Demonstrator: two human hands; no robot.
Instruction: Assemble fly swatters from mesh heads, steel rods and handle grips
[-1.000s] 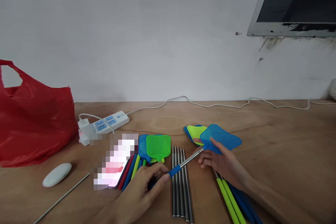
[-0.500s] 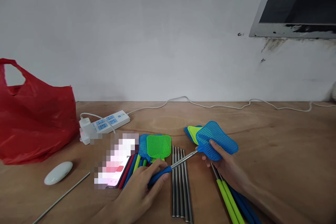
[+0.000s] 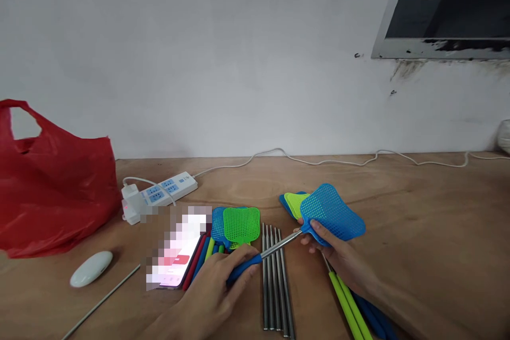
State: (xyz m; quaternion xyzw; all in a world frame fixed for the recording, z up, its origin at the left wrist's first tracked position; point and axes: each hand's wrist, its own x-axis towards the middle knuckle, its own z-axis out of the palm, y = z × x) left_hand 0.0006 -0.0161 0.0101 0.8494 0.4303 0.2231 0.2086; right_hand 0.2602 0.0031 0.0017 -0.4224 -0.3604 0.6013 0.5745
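A blue fly swatter point(image 3: 332, 212) with a metal rod is held aslant between my two hands. My left hand point(image 3: 219, 287) is closed round its blue handle. With thumb and fingers, my right hand point(image 3: 330, 247) pinches the base of the blue mesh head, where the rod enters. Below the rod several bare metal tubes point(image 3: 274, 281) lie side by side on the table. Left of them rest a green swatter head point(image 3: 241, 224) and a blue one, with coloured handles point(image 3: 199, 260) partly behind my left hand. Under my right hand lie more swatters with yellow-green handles point(image 3: 346, 303) and blue handles.
A red plastic bag point(image 3: 59, 191) stands at the left, near a white power strip point(image 3: 171, 188) with a plugged-in charger. A lit, partly blurred phone point(image 3: 179, 255), a white oval object point(image 3: 91, 269) and a thin rod point(image 3: 103, 300) lie in front. A white cable point(image 3: 319, 161) runs along the wall.
My right hand has shifted its grip to the base of the blue swatter's head, thumb now nearer the rod. The left hand keeps the handle. The camera view has shifted slightly.
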